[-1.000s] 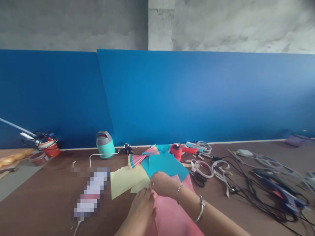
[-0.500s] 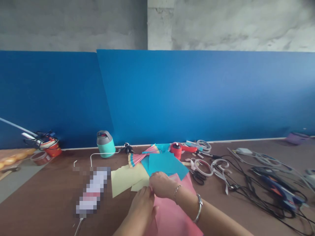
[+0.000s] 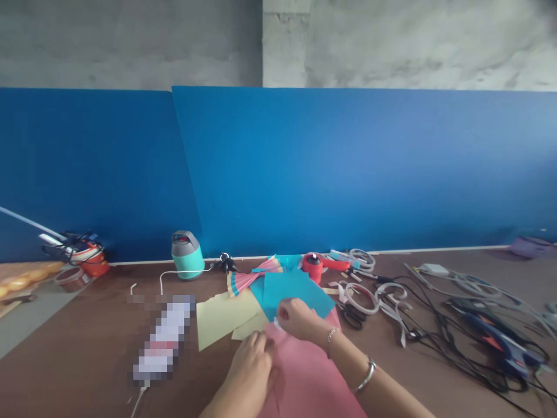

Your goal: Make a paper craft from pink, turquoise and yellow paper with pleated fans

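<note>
A pink sheet of paper (image 3: 313, 374) lies in front of me, and my left hand (image 3: 256, 360) grips its left edge, fingers bent and pressed together. Just above the paper's top edge, my right hand (image 3: 298, 320) is closed in a pinch. A small white strip (image 3: 277, 323) shows at its fingertips, too blurred to identify surely. Behind the right hand are blue sheets of paper (image 3: 287, 287). Pale yellow sheets (image 3: 224, 316) lie to the left, beyond my left hand. A pleated striped paper piece (image 3: 243, 283) rests behind them.
A red tape dispenser-like object (image 3: 314, 267), a white tape roll (image 3: 361, 298) and black-handled scissors (image 3: 353, 316) lie right. Cables (image 3: 444, 325) and a blue glue gun (image 3: 496, 342) spread farther right. A teal bottle (image 3: 188, 258) and a pixelated object (image 3: 167, 337) stand left.
My right hand has moved right and slightly up, away from my left hand, and the white strip now shows at its fingertips. My left hand stays on the pink paper.
</note>
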The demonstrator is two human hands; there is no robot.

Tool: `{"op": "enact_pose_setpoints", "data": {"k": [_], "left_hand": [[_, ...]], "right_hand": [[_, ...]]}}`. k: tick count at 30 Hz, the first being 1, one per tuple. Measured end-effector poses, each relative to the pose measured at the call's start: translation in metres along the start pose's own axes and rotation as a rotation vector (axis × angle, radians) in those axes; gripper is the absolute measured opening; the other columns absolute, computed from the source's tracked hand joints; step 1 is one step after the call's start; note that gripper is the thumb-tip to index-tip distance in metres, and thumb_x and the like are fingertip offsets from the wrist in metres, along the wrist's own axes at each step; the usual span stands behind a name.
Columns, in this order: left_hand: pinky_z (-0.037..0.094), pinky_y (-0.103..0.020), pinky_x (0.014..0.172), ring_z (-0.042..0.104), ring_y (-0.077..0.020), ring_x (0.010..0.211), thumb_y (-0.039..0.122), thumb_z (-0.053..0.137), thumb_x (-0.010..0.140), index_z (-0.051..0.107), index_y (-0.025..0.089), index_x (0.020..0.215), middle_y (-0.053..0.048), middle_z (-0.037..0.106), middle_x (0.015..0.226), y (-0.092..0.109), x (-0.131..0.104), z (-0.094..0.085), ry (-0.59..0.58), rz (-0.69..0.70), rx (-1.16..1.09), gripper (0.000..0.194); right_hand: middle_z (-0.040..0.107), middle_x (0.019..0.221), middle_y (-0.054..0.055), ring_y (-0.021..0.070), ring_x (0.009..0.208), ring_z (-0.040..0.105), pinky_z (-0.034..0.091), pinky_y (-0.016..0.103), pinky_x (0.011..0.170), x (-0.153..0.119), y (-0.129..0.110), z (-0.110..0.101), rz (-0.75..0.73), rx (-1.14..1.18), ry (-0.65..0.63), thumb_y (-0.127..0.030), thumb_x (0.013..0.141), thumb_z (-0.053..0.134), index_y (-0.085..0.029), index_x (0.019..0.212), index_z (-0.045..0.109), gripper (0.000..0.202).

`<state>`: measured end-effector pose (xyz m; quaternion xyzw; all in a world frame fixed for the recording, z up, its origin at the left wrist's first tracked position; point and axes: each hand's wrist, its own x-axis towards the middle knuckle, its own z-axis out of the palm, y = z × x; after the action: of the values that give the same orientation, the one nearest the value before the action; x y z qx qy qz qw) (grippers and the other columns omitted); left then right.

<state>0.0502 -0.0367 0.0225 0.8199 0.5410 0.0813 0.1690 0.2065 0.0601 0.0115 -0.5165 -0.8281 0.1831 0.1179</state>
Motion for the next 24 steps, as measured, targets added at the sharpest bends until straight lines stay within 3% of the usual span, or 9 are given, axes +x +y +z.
{"op": "enact_pose_setpoints", "data": {"k": [5, 9, 12, 14, 16, 19, 21, 24], "left_hand": [[0.038, -0.040, 0.094, 0.049, -0.0267, 0.107, 0.014, 0.047, 0.083, 0.060, 0.014, 0.111, -0.012, 0.058, 0.110, -0.001, 0.001, 0.002, 0.012, 0.008, -0.001, 0.031], [0.038, -0.041, 0.095, 0.050, -0.0272, 0.108, 0.014, 0.050, 0.081, 0.061, 0.015, 0.111, -0.011, 0.058, 0.110, 0.000, 0.002, 0.002, -0.006, -0.016, 0.014, 0.032], [0.038, -0.041, 0.095, 0.050, -0.0268, 0.108, 0.015, 0.050, 0.082, 0.062, 0.016, 0.110, -0.011, 0.058, 0.112, -0.003, 0.003, 0.004, 0.004, -0.019, 0.026, 0.031], [0.038, -0.042, 0.096, 0.049, -0.0271, 0.110, 0.018, 0.050, 0.083, 0.062, 0.017, 0.110, -0.011, 0.057, 0.115, -0.006, 0.003, 0.006, 0.023, -0.011, 0.030, 0.030], [0.037, -0.042, 0.097, 0.048, -0.0274, 0.112, 0.020, 0.049, 0.084, 0.061, 0.018, 0.110, -0.012, 0.056, 0.117, -0.009, 0.003, 0.008, 0.036, -0.007, 0.031, 0.029], [0.036, -0.042, 0.098, 0.048, -0.0269, 0.114, 0.022, 0.048, 0.085, 0.062, 0.018, 0.107, -0.011, 0.056, 0.119, -0.011, 0.004, 0.008, 0.055, -0.012, 0.037, 0.026], [0.036, -0.041, 0.098, 0.048, -0.0258, 0.112, 0.020, 0.047, 0.085, 0.063, 0.018, 0.102, -0.010, 0.057, 0.117, -0.011, 0.004, 0.006, 0.068, -0.018, 0.039, 0.024], [0.038, -0.038, 0.095, 0.051, -0.0240, 0.106, 0.015, 0.044, 0.084, 0.062, 0.017, 0.099, -0.009, 0.060, 0.108, -0.011, 0.006, 0.003, 0.068, -0.034, 0.039, 0.023]], "right_hand": [[0.064, 0.065, 0.002, 0.0124, 0.061, 0.053, 0.034, 0.020, 0.056, -0.009, 0.033, -0.019, 0.081, 0.129, 0.190, -0.016, 0.071, 0.047, -0.015, 0.068, 0.063, 0.017], [0.063, 0.062, 0.004, 0.0154, 0.059, 0.054, 0.036, 0.022, 0.054, -0.030, 0.084, -0.050, 0.201, 0.180, 0.361, -0.029, 0.075, 0.042, -0.014, 0.070, 0.063, 0.027], [0.062, 0.059, 0.004, 0.0179, 0.059, 0.057, 0.038, 0.024, 0.053, -0.049, 0.128, -0.070, 0.437, 0.247, 0.524, -0.035, 0.072, 0.042, -0.014, 0.071, 0.064, 0.031], [0.065, 0.065, 0.007, 0.0213, 0.065, 0.060, 0.040, 0.027, 0.056, -0.061, 0.151, -0.076, 0.640, 0.201, 0.620, -0.038, 0.071, 0.043, -0.014, 0.075, 0.066, 0.034], [0.067, 0.076, 0.013, 0.0263, 0.074, 0.061, 0.042, 0.031, 0.062, -0.068, 0.166, -0.077, 0.721, 0.130, 0.661, -0.036, 0.071, 0.044, -0.012, 0.082, 0.068, 0.036], [0.064, 0.096, 0.022, 0.0318, 0.087, 0.058, 0.042, 0.038, 0.070, -0.068, 0.166, -0.071, 0.755, -0.145, 0.773, -0.029, 0.073, 0.042, -0.006, 0.108, 0.062, 0.046], [0.059, 0.104, 0.025, 0.0333, 0.095, 0.055, 0.042, 0.041, 0.076, -0.063, 0.155, -0.065, 0.685, -0.278, 0.856, -0.025, 0.075, 0.041, -0.002, 0.121, 0.051, 0.053], [0.061, 0.101, 0.018, 0.0286, 0.097, 0.054, 0.041, 0.037, 0.081, -0.050, 0.131, -0.058, 0.440, -0.234, 0.857, -0.023, 0.076, 0.041, -0.010, 0.109, 0.058, 0.040]]}}
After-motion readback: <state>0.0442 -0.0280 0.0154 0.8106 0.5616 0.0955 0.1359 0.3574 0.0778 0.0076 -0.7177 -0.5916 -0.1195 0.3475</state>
